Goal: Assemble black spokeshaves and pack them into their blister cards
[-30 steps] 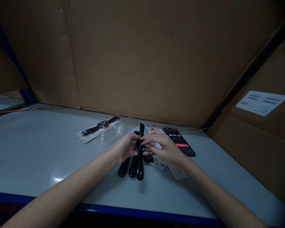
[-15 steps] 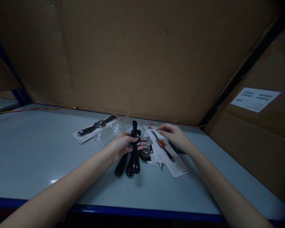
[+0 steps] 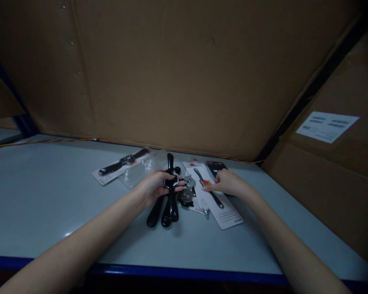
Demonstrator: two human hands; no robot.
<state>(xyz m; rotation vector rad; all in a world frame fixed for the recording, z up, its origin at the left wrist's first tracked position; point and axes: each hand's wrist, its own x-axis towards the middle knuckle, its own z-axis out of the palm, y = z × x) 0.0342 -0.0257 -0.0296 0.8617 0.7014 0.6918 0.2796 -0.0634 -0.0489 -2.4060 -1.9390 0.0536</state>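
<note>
Hands on black-handled tools and backing card, packing step under way.
Left hand pinched one black-handled tool above the loose bunch on the surface; right hand lay flat, fingers pressing the printed backing card. Judged next: seat the tool on that card. Card print too small to read; phone digits blurred.

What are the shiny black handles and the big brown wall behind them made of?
The black handles look like glossy plastic: light glints off their rounded ends. The brown wall looks like matte cardboard, with creases and a dull, flat surface. The dim light leaves both uncertain.
</note>
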